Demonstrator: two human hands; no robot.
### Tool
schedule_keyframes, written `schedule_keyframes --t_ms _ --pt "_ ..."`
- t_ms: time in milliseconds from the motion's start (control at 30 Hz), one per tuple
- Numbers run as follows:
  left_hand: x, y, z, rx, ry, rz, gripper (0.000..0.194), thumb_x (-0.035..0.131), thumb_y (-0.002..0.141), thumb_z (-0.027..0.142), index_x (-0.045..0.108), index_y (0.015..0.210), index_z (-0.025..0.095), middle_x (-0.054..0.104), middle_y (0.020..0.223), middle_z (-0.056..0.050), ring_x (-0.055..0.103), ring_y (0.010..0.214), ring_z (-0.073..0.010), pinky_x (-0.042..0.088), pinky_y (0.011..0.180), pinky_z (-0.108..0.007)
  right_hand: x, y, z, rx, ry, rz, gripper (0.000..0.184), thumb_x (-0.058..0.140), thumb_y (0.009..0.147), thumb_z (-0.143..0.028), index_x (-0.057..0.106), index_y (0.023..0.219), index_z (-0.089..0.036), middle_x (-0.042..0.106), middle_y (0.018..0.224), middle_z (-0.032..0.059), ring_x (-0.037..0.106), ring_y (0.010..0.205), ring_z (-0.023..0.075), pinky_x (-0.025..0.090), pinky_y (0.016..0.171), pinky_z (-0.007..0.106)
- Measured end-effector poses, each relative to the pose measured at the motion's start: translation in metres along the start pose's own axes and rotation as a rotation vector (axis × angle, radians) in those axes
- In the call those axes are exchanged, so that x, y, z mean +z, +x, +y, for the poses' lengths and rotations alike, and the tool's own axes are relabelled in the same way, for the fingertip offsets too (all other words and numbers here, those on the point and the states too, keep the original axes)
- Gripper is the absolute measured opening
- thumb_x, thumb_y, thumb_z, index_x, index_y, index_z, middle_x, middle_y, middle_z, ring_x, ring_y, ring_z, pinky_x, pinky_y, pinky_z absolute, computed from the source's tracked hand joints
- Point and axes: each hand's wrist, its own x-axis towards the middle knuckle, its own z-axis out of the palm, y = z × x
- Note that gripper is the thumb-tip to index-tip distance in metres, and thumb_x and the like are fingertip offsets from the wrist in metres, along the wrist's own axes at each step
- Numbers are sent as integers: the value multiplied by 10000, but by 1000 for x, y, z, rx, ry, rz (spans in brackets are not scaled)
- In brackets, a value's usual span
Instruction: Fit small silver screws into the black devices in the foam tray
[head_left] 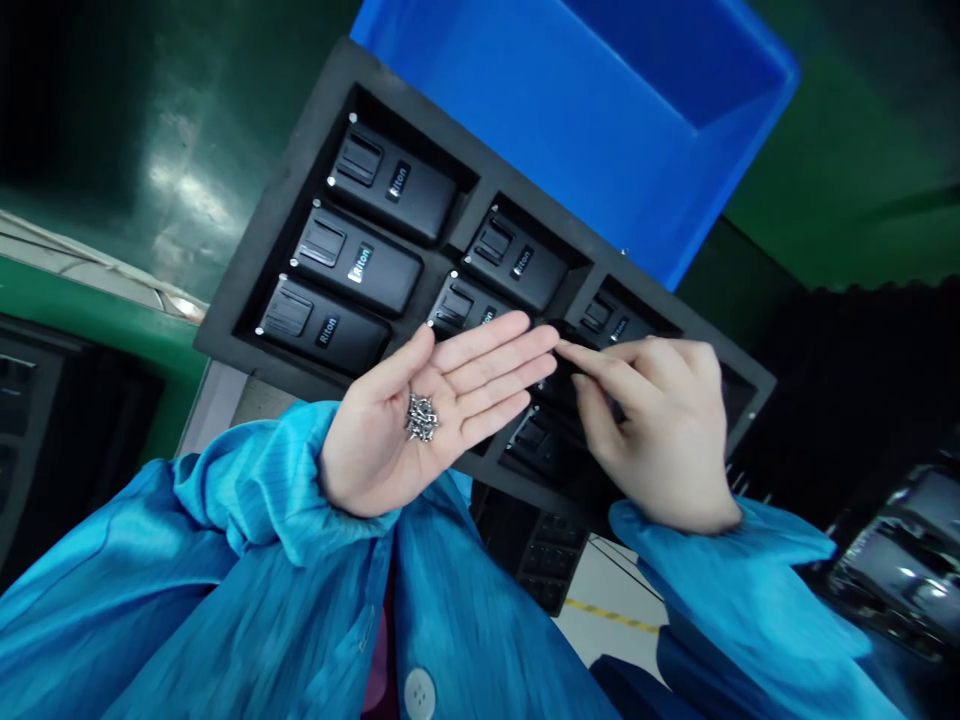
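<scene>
My left hand [397,430] lies flat and palm up, fingers stretched out. A small pile of shiny metal screws [421,418] rests on its palm. At those fingertips is the index finger of my right hand [660,430]; its thumb is bent in close under that finger and the other fingers are curled. Whatever the right hand may pinch is too small to make out. Beneath both hands is a black foam tray [277,190] whose pockets hold several black cases marked "Riton", such as this case [360,262]. Small silvery dots show at the case corners. The hands cover part of the tray.
A blue plastic bin [540,110] stands just beyond the tray. Green surfaces [217,150] lie to the left and right. Another dark tray [547,560] shows lower down, near a floor with a yellow stripe [611,614]. Blurred shiny parts [907,560] are at the right edge.
</scene>
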Motion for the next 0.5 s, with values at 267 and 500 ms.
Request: schedule_keyframes --t_ms 267,500 --pt "-3 2 -12 -38 37 -24 672 225 1080 525 414 1581 119 496 1590 -97 465 1491 -211 389 1208 -321 -37 12 -38 58 150 193 151 709 896 -161 672 1024 -231 658 840 44 636 819 225 522 845 446" --pt "3 2 -15 -133 30 89 658 146 1093 472 542 1496 134 741 1278 -82 678 1237 -175 482 1089 -278 -38 30 -85 -28 337 -6 71 638 973 -215 664 913 -242 731 941 26 639 942 215 487 865 421"
